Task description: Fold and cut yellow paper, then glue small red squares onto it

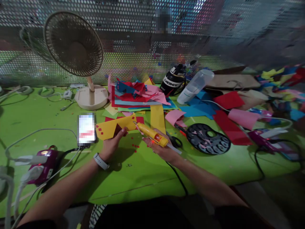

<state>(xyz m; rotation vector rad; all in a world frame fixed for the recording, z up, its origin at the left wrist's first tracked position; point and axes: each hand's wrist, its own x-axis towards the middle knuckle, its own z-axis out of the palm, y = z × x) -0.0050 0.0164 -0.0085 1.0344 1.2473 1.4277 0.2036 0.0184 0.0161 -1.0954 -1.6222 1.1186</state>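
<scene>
My left hand (111, 144), with a white watch on the wrist, is closed on a folded yellow paper piece (114, 126) dotted with small red squares. It lifts the paper just above the green table (133, 178). My right hand (162, 149) grips a yellow hot glue gun (152, 135). The gun's nozzle points left and touches the right end of the yellow paper. A black cord runs from the gun toward me.
A phone (86, 129) lies left of the paper. Behind are a desk fan (75, 47), a pile of coloured paper (138, 93), a black bottle (173, 81) and a clear bottle (195, 86). Scissors (175, 140), a round black tray (208, 138) and a purple glue gun (43, 165) lie nearby.
</scene>
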